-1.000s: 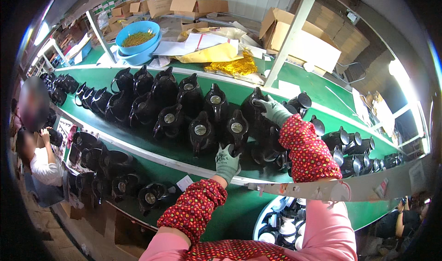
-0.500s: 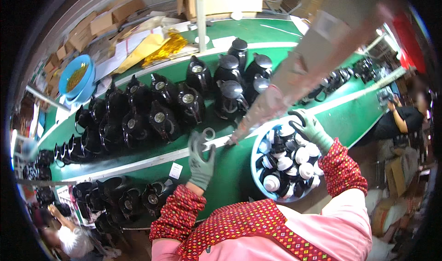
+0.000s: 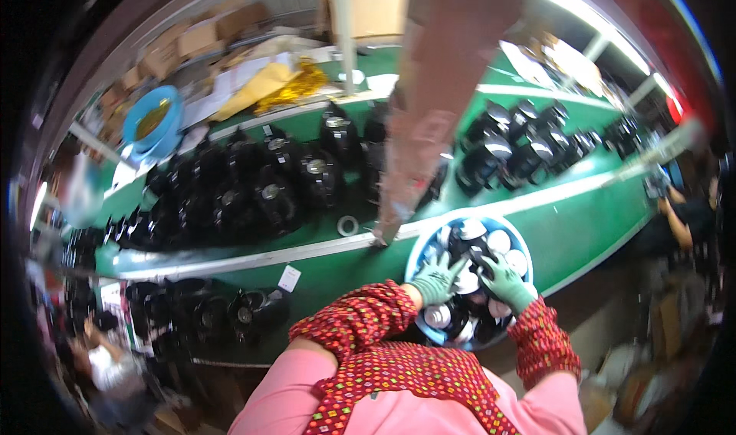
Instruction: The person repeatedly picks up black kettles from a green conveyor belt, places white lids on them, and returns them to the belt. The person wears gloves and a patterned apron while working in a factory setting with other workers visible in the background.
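A round blue tub (image 3: pixel 415 260) holds a heap of black and white plastic lid-like parts (image 3: pixel 499 242). Both my hands, in grey-green gloves, are at this heap. My left hand (image 3: pixel 435 283) reaches in from the left side, its fingers spread over the parts. My right hand (image 3: pixel 509 284) comes from the right with bent fingers among black pieces; blur and the pile hide whether they grip one. Left of the tub, a pale ring (image 3: pixel 347 226) lies beside the bench's white strip. Rows of black jugs (image 3: pixel 274 199) stand beyond that strip.
A brown upright post (image 3: pixel 418 140) rises just beyond the tub. More black jugs (image 3: pixel 486 161) stand right of it, and others (image 3: pixel 253 312) stand near left, by a white card (image 3: pixel 289 278). Blue basins (image 3: pixel 157 128) sit far left. People work at both sides.
My left hand has moved right from beside the ring into the tub. My right hand has come from the tub's far rim down onto the heap. The view has shifted.
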`<act>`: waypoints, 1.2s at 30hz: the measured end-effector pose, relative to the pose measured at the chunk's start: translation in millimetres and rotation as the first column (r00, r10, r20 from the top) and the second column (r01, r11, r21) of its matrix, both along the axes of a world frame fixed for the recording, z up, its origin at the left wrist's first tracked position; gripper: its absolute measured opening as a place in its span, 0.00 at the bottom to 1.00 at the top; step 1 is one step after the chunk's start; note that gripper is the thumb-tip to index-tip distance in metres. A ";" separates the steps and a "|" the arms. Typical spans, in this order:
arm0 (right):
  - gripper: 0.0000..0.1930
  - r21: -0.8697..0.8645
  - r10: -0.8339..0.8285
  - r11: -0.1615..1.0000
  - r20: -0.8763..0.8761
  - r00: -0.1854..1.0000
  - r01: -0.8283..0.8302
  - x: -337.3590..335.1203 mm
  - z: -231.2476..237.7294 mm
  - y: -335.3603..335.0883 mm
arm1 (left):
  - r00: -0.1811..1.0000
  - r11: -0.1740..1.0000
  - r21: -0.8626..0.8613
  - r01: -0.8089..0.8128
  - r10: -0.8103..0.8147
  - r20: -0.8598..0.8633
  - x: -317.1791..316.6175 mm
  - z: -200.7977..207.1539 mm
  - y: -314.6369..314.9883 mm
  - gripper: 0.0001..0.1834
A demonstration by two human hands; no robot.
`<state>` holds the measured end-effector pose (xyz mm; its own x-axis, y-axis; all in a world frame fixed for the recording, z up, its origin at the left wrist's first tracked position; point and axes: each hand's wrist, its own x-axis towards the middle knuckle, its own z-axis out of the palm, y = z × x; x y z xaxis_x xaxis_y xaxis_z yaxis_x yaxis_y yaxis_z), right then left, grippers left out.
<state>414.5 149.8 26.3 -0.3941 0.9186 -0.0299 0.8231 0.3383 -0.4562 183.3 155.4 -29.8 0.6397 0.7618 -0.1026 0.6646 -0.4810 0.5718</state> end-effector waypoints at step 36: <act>0.35 -0.502 -0.016 0.782 -0.610 0.793 -0.370 -170.4 123.3 -22.1 | 0.622 0.815 -0.384 -0.434 0.579 0.527 -294.3 81.4 -65.6 0.44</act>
<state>244.1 127.7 149.6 -0.6669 0.7058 -0.2388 0.3061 -0.0327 -0.9514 -111.0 89.7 51.6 0.1343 0.9904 -0.0332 0.2497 -0.0014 0.9683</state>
